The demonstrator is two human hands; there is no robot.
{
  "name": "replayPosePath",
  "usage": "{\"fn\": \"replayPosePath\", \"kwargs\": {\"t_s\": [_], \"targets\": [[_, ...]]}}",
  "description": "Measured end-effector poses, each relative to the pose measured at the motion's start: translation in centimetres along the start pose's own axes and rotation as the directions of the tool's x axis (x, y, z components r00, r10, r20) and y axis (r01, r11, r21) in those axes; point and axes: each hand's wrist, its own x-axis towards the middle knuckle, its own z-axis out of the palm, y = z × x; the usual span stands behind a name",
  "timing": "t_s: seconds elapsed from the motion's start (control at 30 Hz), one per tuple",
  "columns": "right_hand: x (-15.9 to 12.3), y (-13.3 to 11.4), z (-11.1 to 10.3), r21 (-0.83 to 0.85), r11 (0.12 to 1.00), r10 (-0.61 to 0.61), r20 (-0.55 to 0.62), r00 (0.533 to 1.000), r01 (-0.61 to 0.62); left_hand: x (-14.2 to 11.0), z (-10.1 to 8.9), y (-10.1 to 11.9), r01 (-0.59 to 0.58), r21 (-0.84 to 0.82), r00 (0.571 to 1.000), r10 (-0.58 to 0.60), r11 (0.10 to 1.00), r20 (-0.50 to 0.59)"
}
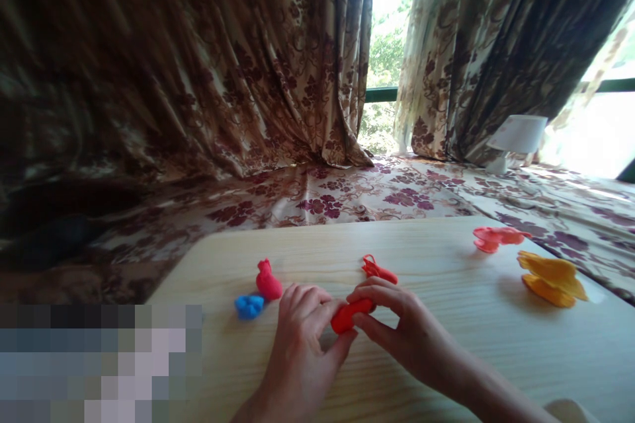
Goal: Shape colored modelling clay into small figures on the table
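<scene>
Between both hands is a thick red roll of what looks like modelling clay (351, 316), just above the wooden tabletop. My left hand (310, 327) has its thumb and fingers closed around the roll's left end. At the other end, my right hand (397, 317) pinches it between thumb and fingers. Right behind the fingers lies a second red clay piece (381, 271) with thin strands at its left tip. To the left of my left hand are a pinkish-red, pear-shaped clay lump (268, 281) and a blue lobed clay piece (249, 307), close together.
On the right of the table (317, 248) stand a yellow shell-like piece (553, 277) and a coral-pink piece (499, 238). Beyond the table's far edge spreads a flowered cloth (337, 198) with a white lamp (520, 134). Flowered curtains (278, 66) hang behind.
</scene>
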Motion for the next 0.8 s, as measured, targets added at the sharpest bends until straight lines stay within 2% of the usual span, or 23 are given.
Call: {"fn": "replayPosePath", "kwargs": {"t_s": [0.17, 0.43, 0.6, 0.8], "targets": [[-0.22, 0.29, 0.13, -0.012, 1.0, 0.006, -0.043, 0.999, -0.006, 0.15, 0.1, 0.14, 0.019, -0.026, 1.0, -0.018, 0.999, 0.019], [0.02, -0.34, -0.07, 0.036, 0.997, 0.074, -0.01, 0.997, -0.074, 0.03, 0.23, 0.23, 0.042, -0.008, 0.999, -0.042, 0.999, 0.021], [-0.03, -0.31, -0.31, -0.039, 0.997, 0.062, -0.044, 0.997, -0.064, 0.18, 0.37, 0.11, 0.025, -0.057, 0.999, -0.027, 0.998, -0.046], [0.04, -0.15, -0.37, -0.051, 0.998, 0.018, -0.076, 0.997, -0.022, 0.09, 0.13, 0.56, 0.104, -0.195, 0.994, -0.095, 0.975, 0.053]]}}
